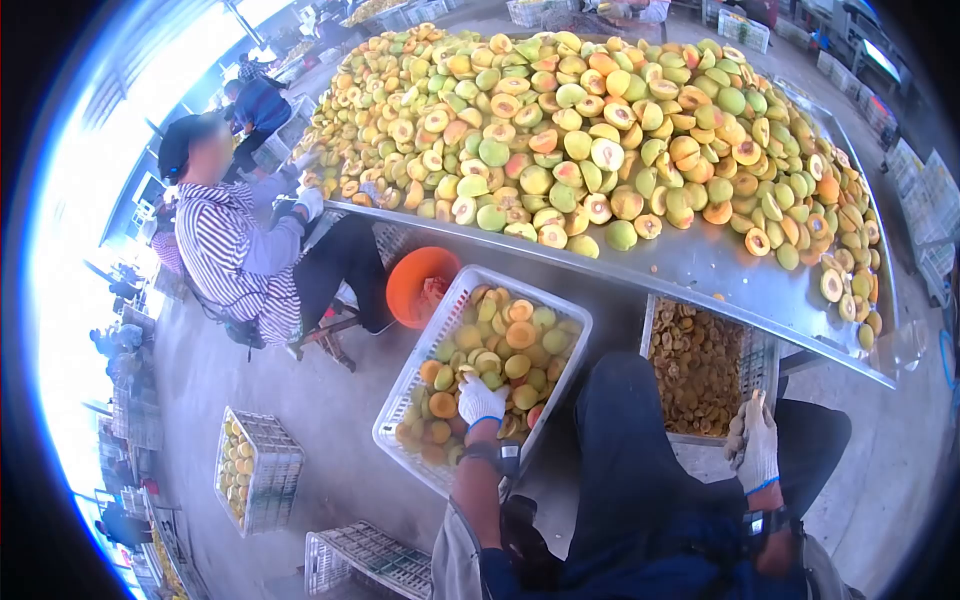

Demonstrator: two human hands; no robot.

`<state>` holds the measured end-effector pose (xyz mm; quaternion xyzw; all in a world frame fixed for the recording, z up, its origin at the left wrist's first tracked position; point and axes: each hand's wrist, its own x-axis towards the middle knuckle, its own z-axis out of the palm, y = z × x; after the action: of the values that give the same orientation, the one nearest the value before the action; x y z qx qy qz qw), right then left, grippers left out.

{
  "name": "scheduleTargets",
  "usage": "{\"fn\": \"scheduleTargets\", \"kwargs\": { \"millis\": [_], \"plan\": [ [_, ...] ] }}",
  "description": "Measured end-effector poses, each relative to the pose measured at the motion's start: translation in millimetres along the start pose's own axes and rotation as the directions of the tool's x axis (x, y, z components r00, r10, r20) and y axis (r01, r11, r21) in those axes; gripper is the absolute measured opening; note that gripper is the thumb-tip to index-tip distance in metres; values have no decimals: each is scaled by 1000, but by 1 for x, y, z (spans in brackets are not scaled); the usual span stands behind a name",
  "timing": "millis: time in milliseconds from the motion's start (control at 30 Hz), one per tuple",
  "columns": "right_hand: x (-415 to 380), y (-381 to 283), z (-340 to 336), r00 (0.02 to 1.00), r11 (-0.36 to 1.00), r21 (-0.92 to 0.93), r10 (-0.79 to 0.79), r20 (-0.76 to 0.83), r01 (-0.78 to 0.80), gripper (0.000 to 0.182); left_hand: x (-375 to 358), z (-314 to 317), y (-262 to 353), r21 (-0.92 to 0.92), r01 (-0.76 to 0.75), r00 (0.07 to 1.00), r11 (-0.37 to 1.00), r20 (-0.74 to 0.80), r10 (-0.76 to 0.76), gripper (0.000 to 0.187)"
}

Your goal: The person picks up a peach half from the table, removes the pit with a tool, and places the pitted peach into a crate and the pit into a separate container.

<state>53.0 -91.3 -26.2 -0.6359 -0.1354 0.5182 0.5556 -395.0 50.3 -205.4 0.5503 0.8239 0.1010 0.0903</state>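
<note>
My left hand (481, 400), in a white glove with a blue cuff, reaches into a white crate (408, 372) of peach halves (520, 335). Its fingers are bent among the fruit, and a pale piece shows at the fingertips, too small to make out. My right hand (757, 442), also gloved, is closed near my right knee, in front of a crate of brown pits (695, 370). Something small and pale sticks up from its fingers. Beyond both hands, a metal table (640, 262) carries a large heap of halved fruit (600, 130).
A person in a striped shirt (225, 240) sits at the table's left end. An orange bucket (420, 285) stands beside the fruit crate. Another filled crate (270, 480) and a white crate (370, 560) are on the floor at lower left. More people are behind at left.
</note>
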Motion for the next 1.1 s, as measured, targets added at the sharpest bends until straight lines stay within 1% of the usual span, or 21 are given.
{"fn": "scheduleTargets", "kwargs": {
  "millis": [33, 100, 167, 233, 267, 333, 367, 433, 500, 567, 633, 667, 700, 767, 800, 900, 933, 967, 1033, 1067, 1100],
  "plan": [
    [0, 1, 1, 1000, 999, -32, 2, -5, -2, 31, 4, 7, 1, -2, 1, 1000, 1000, 9, -1, 97],
    [4, 2, 2, 999, 998, -53, 32, -34, -33, 31, 14, 11, 7, -100, 116, 992, 988, 57, -110, 92],
    [12, 0, 9, 996, 995, -73, 65, -58, -69, 31, 19, 11, 12, -117, 147, 989, 982, 50, -142, 84],
    [20, 0, 18, 981, 988, -33, 144, -127, -150, 33, 26, 6, 21, -207, 61, 994, 976, -77, -78, 76],
    [26, 3, 21, 981, 988, -36, 147, -124, -153, 33, 39, 6, 26, -205, 65, 994, 976, -77, -83, 76],
    [33, 11, 22, 983, 980, -136, 127, -131, -145, 35, 63, 7, 37, -160, -55, 986, 986, -164, 29, 71],
    [33, 10, 23, 982, 978, -145, 131, -133, -150, 35, 75, 10, 45, -159, -55, 973, 986, -228, 17, 72],
    [32, 6, 30, 989, 970, -204, 109, -100, -128, 36, 108, 22, 48, -121, -10, 992, 993, -129, -5, 76],
    [36, 6, 24, 987, 974, -189, 103, -125, -126, 33, 124, 26, 45, -200, -67, 988, 978, -152, 37, 79],
    [37, 13, 17, 983, 973, -182, 122, -135, -145, 31, 146, 33, 26, -79, -250, 951, 965, -209, 229, 71],
    [42, 15, 10, 983, 974, -190, 93, -161, -123, 32, 157, -3, 42, -150, -94, 996, 984, -9, 93, 77],
    [40, 15, 11, 981, 973, -192, 98, -170, -131, 32, 162, -3, 40, -113, -51, 996, 992, 62, 58, 81],
    [38, 12, 14, 979, 973, -190, 96, -179, -130, 33, 154, -12, 44, -110, -49, 996, 993, 73, 57, 81],
    [41, 9, 17, 979, 975, -185, 85, -188, -120, 33, 148, -28, 53, 90, -99, 993, 991, 75, 92, 84],
    [43, 9, 16, 979, 974, -190, 88, -184, -123, 33, 143, -20, 45, 192, -265, 958, 945, -55, 280, 71],
    [45, 11, 18, 978, 970, -195, 112, -173, -146, 34, 153, 12, 31, 86, -305, 949, 948, -61, 311, 74],
    [45, 11, 20, 978, 969, -190, 127, -164, -157, 34, 158, 28, 22, 38, -315, 946, 948, -63, 317, 70],
    [45, 10, 22, 979, 968, -194, 127, -162, -158, 34, 154, 26, 23, 37, -311, 948, 950, -62, 313, 70],
    [45, 10, 27, 985, 969, -205, 116, -130, -141, 32, 143, 22, 32, 72, -412, 911, 909, 21, 411, 61],
    [44, 12, 28, 983, 967, -208, 122, -135, -149, 32, 136, 29, 33, 179, -442, 874, 879, -136, 467, 58],
    [46, 14, 30, 979, 955, -245, 131, -155, -167, 32, 141, 22, 39, 174, -440, 876, 881, -132, 464, 58]
  ]
}}
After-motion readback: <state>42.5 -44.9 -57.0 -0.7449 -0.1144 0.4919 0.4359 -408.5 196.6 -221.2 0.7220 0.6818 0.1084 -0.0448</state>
